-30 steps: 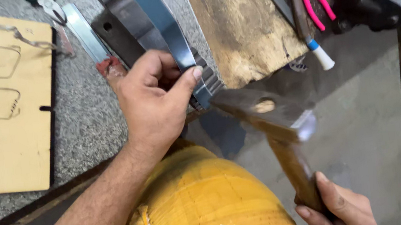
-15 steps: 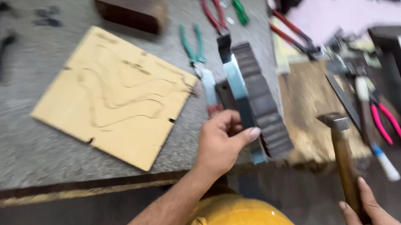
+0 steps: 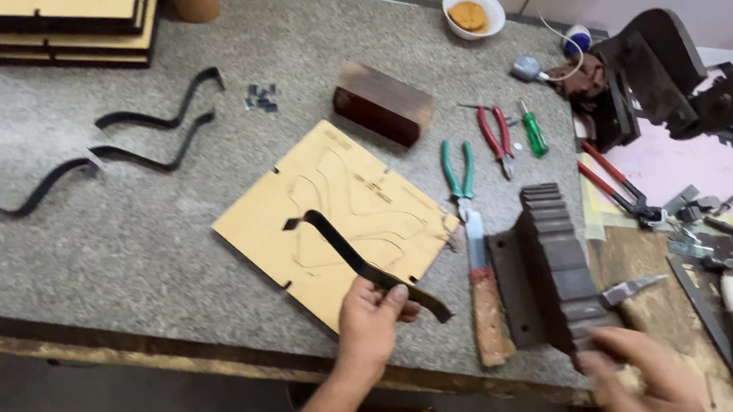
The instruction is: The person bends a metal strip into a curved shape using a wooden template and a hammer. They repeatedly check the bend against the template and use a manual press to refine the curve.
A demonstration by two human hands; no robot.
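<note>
My left hand (image 3: 370, 318) pinches a curvy dark metal strip (image 3: 364, 266) over the tan plywood board (image 3: 336, 219); right hand (image 3: 638, 373), at 4 o'clock, blurry, grips the ridged steel block (image 3: 561, 262).

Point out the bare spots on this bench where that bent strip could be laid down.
Bare stone lies between the curved black strips and the plywood board, along the near bench edge left of the left hand, and behind the wooden block. The right side is crowded: pliers, stepped metal block, right hand.
</note>
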